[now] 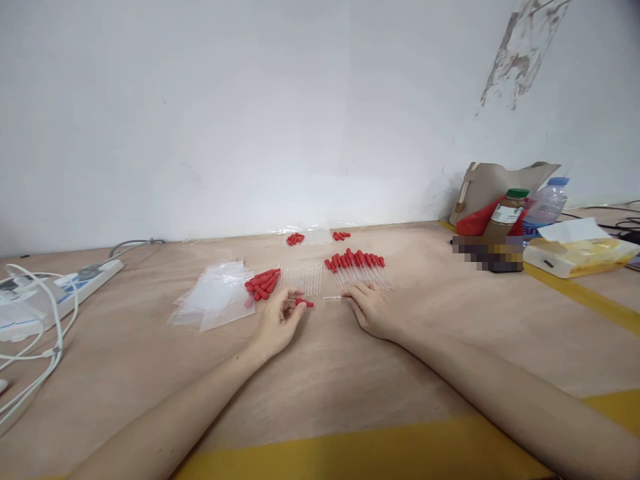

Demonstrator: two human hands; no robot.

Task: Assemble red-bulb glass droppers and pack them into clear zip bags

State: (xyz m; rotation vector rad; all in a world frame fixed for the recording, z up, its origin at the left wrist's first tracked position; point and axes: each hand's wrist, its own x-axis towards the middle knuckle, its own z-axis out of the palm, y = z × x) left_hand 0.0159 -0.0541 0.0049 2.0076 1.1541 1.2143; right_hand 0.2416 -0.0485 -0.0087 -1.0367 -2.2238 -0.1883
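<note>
My left hand (279, 322) pinches a red rubber dropper bulb (306, 303), its narrow end pointing right. Opposite it, my right hand (373, 312) grips a thin clear glass tube (332, 297) that points left toward the bulb; a gap separates the two. Beyond my hands lies a row of bare glass tubes (301, 280). Right of that row are several droppers (356, 260), clear tubes with red bulbs on their far ends. A pile of loose red bulbs (262, 285) sits just left of the bare tubes.
Clear plastic bags (215, 300) overlap on the left. More red bulbs (295, 239) lie by the wall with clear plastic. A power strip (90, 287) and white cables (59, 333) occupy the far left. Bottles (550, 200), a beige bag (493, 180) and a tissue pack (575, 257) stand right.
</note>
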